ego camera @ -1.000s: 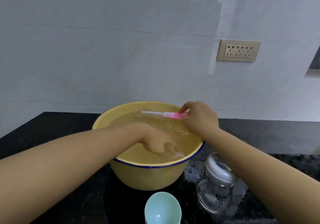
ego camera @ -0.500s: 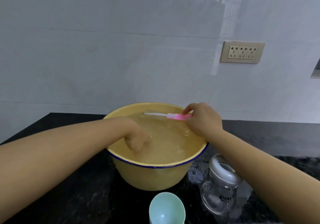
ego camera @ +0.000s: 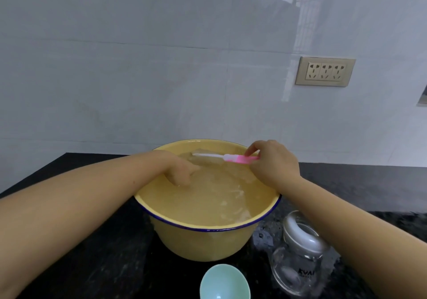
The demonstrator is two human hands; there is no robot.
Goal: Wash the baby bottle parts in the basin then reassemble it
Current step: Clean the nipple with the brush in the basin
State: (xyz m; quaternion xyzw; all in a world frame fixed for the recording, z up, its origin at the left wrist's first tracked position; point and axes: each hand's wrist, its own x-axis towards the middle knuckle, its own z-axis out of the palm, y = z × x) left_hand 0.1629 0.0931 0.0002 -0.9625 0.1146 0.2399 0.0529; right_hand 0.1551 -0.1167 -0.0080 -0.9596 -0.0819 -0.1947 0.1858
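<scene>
A yellow basin (ego camera: 203,243) with a blue rim stands on the black counter, full of cloudy water. My left hand (ego camera: 181,171) dips into the water at the basin's left side, fingers curled; whether it holds anything is hidden under the surface. My right hand (ego camera: 272,162) pinches the pink handle of a white-tipped bottle brush (ego camera: 227,157) lying across the far rim. The clear glass bottle (ego camera: 298,264) with its grey collar stands on the counter right of the basin, under my right forearm. A mint-green cap (ego camera: 224,282) lies in front of the basin.
The black stone counter (ego camera: 92,264) runs left and right of the basin and looks wet near the bottle. A grey tiled wall rises close behind, with a gold socket plate (ego camera: 324,71) at the upper right.
My left hand has swept through the water from the basin's near right side to its far left side. My right hand has stayed on the brush handle. The view has shifted slightly left.
</scene>
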